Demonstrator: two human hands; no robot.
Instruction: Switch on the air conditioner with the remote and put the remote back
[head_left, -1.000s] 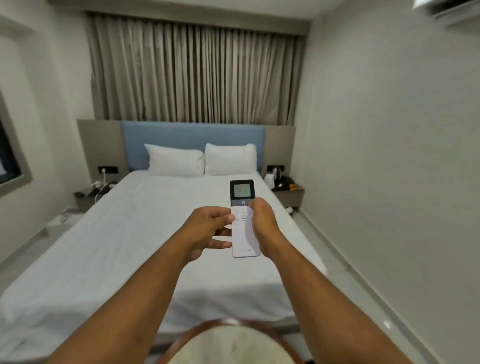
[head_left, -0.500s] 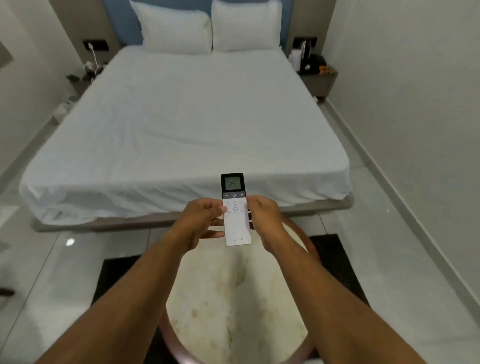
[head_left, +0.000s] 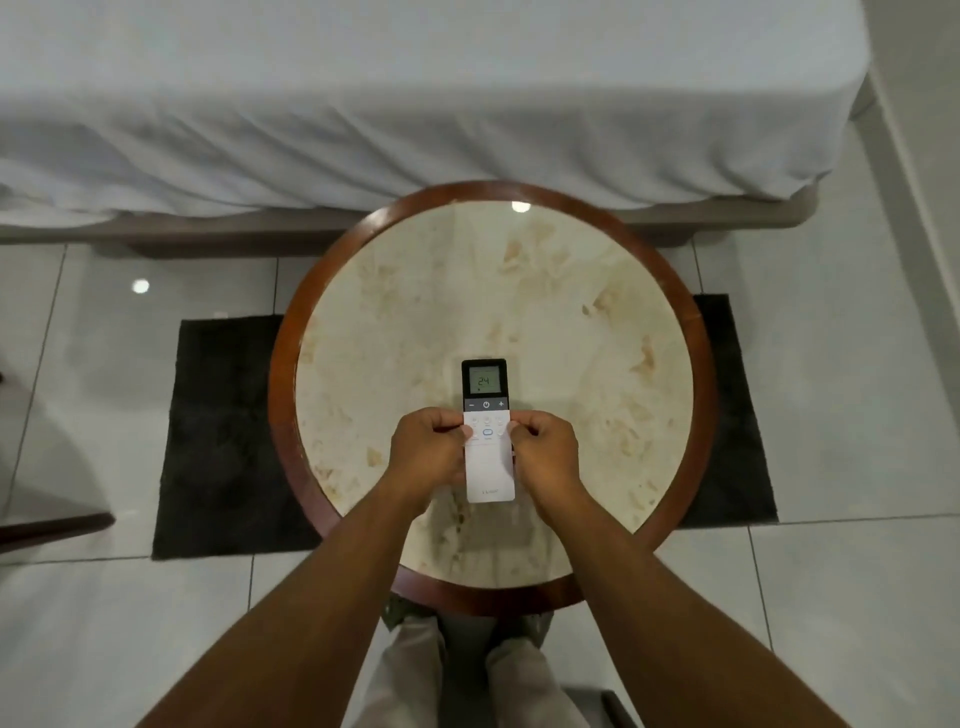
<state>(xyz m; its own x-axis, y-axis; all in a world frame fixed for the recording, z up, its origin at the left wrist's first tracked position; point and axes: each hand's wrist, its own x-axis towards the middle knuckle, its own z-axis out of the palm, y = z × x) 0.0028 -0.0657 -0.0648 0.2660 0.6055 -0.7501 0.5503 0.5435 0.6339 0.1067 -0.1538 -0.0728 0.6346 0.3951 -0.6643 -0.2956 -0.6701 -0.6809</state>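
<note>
Both hands share the grip on the remote (head_left: 489, 431): the left hand (head_left: 427, 453) pinches its left edge and the right hand (head_left: 546, 453) pinches its right edge, thumbs pressed on the white button face. It is held face up over the near half of the round tabletop (head_left: 696, 364); whether it touches the marble cannot be told. Its screen points away from the person and reads 24. A dark rug (head_left: 218, 436) lies under the tabletop on the tiled floor (head_left: 852, 364), and the white-sheeted bed (head_left: 415, 93) stands just beyond.
</note>
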